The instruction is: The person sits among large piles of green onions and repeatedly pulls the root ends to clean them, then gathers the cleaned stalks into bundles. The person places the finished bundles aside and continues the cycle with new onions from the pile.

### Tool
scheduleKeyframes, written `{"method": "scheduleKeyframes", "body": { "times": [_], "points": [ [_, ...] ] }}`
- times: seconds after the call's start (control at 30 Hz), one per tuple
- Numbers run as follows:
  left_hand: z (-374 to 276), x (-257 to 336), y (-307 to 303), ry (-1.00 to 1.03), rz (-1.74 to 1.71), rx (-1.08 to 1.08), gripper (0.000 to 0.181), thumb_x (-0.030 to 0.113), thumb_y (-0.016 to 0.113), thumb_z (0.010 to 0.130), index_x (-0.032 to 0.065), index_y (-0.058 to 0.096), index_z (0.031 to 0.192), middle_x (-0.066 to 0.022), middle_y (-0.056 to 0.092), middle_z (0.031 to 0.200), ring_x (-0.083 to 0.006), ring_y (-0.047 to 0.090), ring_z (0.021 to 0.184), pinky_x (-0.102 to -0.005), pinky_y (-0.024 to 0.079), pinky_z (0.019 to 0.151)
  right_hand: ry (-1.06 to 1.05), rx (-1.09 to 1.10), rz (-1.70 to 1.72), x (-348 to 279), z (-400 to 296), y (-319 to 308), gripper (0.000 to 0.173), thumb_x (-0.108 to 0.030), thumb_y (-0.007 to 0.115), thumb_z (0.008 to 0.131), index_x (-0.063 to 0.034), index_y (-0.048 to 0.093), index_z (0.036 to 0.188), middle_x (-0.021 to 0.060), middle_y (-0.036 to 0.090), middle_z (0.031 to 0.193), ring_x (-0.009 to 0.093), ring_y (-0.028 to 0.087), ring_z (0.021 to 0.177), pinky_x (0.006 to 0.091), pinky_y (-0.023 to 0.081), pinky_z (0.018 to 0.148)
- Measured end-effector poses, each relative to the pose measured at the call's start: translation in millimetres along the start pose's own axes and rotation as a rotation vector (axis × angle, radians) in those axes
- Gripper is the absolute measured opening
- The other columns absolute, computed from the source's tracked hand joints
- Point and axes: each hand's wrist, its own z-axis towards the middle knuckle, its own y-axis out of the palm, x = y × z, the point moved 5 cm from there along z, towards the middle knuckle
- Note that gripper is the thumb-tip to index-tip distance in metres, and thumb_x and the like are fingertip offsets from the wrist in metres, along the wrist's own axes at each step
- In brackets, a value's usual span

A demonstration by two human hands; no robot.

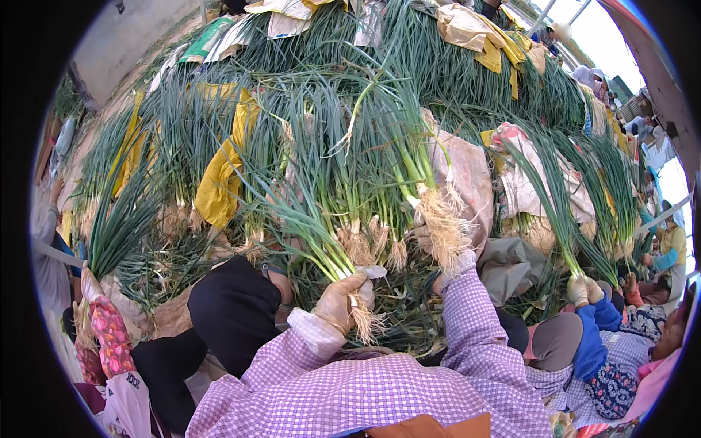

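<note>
My left hand (342,301), in a pale work glove, is closed around a small bunch of green onions (323,257). Their leaves point up and away, and pale roots hang below the fist. A translucent flap (373,272) sticks out by the thumb. My right hand (420,236), also gloved, is partly hidden behind the shaggy roots of a thicker bunch of green onions (419,164); it appears to grip this bunch near the root end. Those roots drape over my right cuff. Behind both hands more green onions (356,246) lie in a heap, roots towards me.
Cut leaves (405,312) litter the ground before me. Yellow sacking (222,180) and a pale woven sack (460,169) lie among the heaped onions. A co-worker's gloved hands (583,290) hold onions at right; another person's floral sleeve (109,334) is close at left.
</note>
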Motion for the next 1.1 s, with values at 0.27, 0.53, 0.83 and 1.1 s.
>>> {"method": "scheduleKeyframes", "body": {
  "times": [0.27, 0.53, 0.83, 1.1],
  "points": [
    [6, -8, -20, 0.013, -0.028, 0.220, 0.030, 0.022, 0.046, 0.097, -0.0031, 0.058, 0.110, 0.0004, 0.051, 0.061, -0.0094, 0.049, 0.052, -0.0227, 0.039, 0.047, 0.228, 0.332, -2.323, 36, -9, -191, 0.034, -0.029, 0.053, 0.091, -0.0057, 0.059, 0.115, 0.0168, 0.064, 0.108, 0.028, 0.061, 0.099, 0.0375, 0.049, 0.086],
    [30, -27, -46, 0.076, -0.062, 0.348, 0.018, 0.017, 0.055, 0.094, 0.0030, 0.059, 0.104, -0.0087, 0.065, 0.088, -0.0115, 0.055, 0.059, -0.0240, 0.048, 0.052, -0.313, 1.013, -2.043, 19, -13, -66, 0.030, -0.037, 0.054, 0.088, -0.0127, 0.069, 0.100, 0.0172, 0.067, 0.095, 0.032, 0.063, 0.090, 0.0401, 0.049, 0.078],
    [25, -24, -45, 0.072, 0.090, 0.337, 0.021, 0.015, 0.055, 0.093, 0.0009, 0.059, 0.109, -0.0065, 0.062, 0.082, -0.0151, 0.057, 0.062, -0.0261, 0.047, 0.054, 0.587, 0.661, -1.986, 86, 20, -90, 0.061, -0.055, 0.067, 0.076, -0.0015, 0.067, 0.106, 0.0146, 0.063, 0.114, 0.026, 0.061, 0.104, 0.0372, 0.047, 0.087],
    [33, -30, -71, 0.195, 0.212, 0.494, 0.023, 0.022, 0.054, 0.095, 0.0010, 0.062, 0.100, -0.0070, 0.066, 0.085, -0.0164, 0.060, 0.063, -0.0282, 0.050, 0.056, 0.057, 0.121, -0.240, 68, -32, -88, 0.041, -0.038, 0.046, 0.097, -0.0045, 0.057, 0.118, 0.0134, 0.064, 0.103, 0.018, 0.060, 0.083, 0.0380, 0.049, 0.073]
  ]
}}
